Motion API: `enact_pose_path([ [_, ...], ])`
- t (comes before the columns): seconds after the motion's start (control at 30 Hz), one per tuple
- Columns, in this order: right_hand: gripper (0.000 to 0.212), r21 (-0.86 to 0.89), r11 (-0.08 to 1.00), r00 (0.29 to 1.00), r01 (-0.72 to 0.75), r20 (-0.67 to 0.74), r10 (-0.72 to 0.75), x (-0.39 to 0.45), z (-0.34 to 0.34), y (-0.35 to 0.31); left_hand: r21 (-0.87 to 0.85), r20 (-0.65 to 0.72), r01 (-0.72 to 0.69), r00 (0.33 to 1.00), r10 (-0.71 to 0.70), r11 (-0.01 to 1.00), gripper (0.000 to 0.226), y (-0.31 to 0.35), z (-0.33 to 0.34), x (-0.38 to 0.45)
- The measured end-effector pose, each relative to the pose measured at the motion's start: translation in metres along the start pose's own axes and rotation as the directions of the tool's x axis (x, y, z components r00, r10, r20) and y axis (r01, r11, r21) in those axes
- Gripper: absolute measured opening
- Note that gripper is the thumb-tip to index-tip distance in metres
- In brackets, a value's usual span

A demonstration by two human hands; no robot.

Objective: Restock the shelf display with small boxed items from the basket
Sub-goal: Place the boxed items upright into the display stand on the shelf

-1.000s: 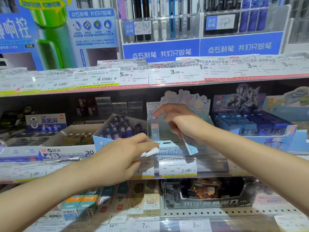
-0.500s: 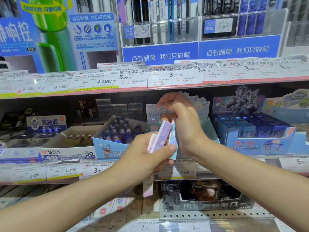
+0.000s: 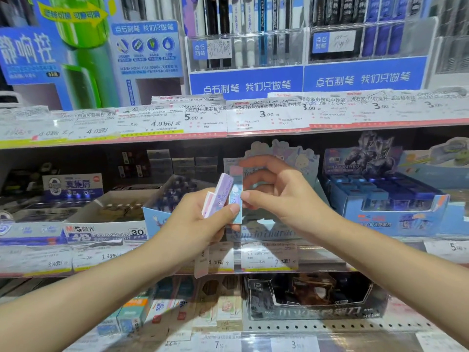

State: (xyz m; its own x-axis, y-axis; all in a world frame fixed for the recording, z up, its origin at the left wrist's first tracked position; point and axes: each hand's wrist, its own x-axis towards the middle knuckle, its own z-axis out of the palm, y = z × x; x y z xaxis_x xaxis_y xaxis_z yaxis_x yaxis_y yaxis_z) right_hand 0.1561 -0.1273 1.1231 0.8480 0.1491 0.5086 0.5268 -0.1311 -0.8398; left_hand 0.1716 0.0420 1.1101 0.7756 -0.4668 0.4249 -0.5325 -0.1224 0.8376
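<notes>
We stand at a shop shelf (image 3: pixel 228 269) full of boxes. Our left hand (image 3: pixel 193 224) holds small pastel boxes (image 3: pixel 218 196) in curled fingers. Our right hand (image 3: pixel 276 194) pinches one blue box (image 3: pixel 235 199) beside them, before the pale display box (image 3: pixel 264 232).

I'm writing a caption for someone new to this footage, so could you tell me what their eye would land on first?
Dead centre, the left hand holds a small stack of pastel boxes while the right hand pinches the light-blue one beside it. Right behind them on the middle shelf stands the cartoon-character display box. Above, two bright blue pen-rack banners with white lettering span the top shelf.
</notes>
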Motion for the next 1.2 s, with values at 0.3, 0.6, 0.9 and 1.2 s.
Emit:
enact_pose_path([
  [0.3, 0.038, -0.127, 0.989, 0.997, 0.076, 0.007, -0.075, 0.007, 0.002, -0.007, 0.266, 0.016, -0.118, 0.993, 0.118, 0.957, 0.023, -0.001, -0.016, -0.003],
  [0.6, 0.044, -0.335, 0.937, 0.993, 0.103, -0.023, -0.118, 0.01, -0.005, 0.011, 0.876, 0.325, -0.245, 0.936, -0.134, 0.416, 0.064, -0.01, -0.034, -0.014],
  [0.9, 0.041, -0.336, 0.935, 0.993, 0.116, 0.015, -0.118, 0.011, 0.001, 0.027, 0.919, 0.328, -0.22, 0.887, -0.325, 0.326, 0.069, -0.014, -0.028, -0.015],
  [1.2, 0.019, -0.576, 0.808, 0.992, 0.124, 0.06, -0.11, 0.008, 0.001, 0.038, 0.87, 0.371, -0.216, 0.879, -0.3, 0.443, 0.069, -0.015, -0.031, -0.013],
])
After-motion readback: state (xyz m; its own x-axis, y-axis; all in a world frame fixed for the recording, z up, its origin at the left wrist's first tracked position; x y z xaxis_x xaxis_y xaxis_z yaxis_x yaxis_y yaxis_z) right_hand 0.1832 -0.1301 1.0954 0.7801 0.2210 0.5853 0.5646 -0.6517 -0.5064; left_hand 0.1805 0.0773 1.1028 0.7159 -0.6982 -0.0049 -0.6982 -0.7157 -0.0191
